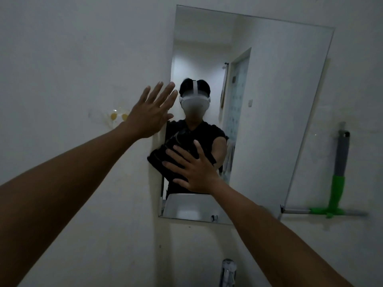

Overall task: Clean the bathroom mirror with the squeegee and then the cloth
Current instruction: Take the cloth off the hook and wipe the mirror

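A frameless rectangular mirror hangs tilted on the white wall. My right hand presses a dark cloth flat against the mirror's lower left part, fingers spread over it. My left hand lies open and flat on the wall at the mirror's left edge, fingertips just reaching the glass. The squeegee, with a green and grey handle and its blade at the bottom, hangs on the wall to the right of the mirror, away from both hands.
A chrome tap stands at the bottom centre, below the mirror. A clear wall hook with yellow pads sits left of my left wrist. The mirror reflects a person, a white basin and a doorway.
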